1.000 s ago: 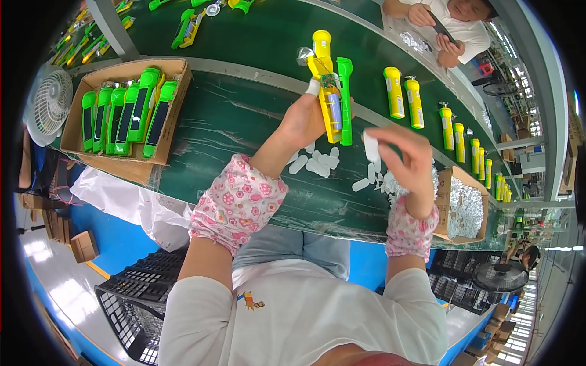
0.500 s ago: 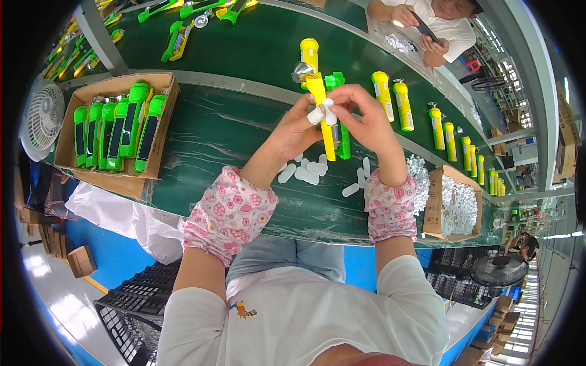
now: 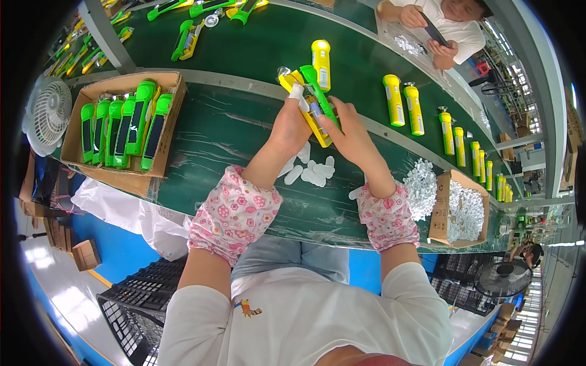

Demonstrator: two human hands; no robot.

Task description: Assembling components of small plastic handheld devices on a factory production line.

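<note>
Between my hands is an opened flashlight, its yellow casing half (image 3: 317, 127) lying alongside the green casing half (image 3: 318, 93), both tilted. My left hand (image 3: 289, 129) is closed on the yellow half from the left, with something white around its thumb. My right hand (image 3: 350, 133) is closed around the lower part of the green half. A silvery battery or tube-like part (image 3: 314, 106) shows inside, partly covered by fingers. White oval pieces (image 3: 316, 173) lie loose on the green tabletop below my hands.
A carton (image 3: 174, 116) of green flashlights stands at left. Yellow flashlights (image 3: 394, 100) line the raised ledge ahead and to the right. Small white parts (image 3: 420, 189) are heaped beside another carton (image 3: 442, 210). Across the bench, a person (image 3: 448, 27) holds a phone.
The yellow half has tilted left, and the green half, which lay behind it, is now beside it in my right hand. The white oval piece has left my right fingertips.
</note>
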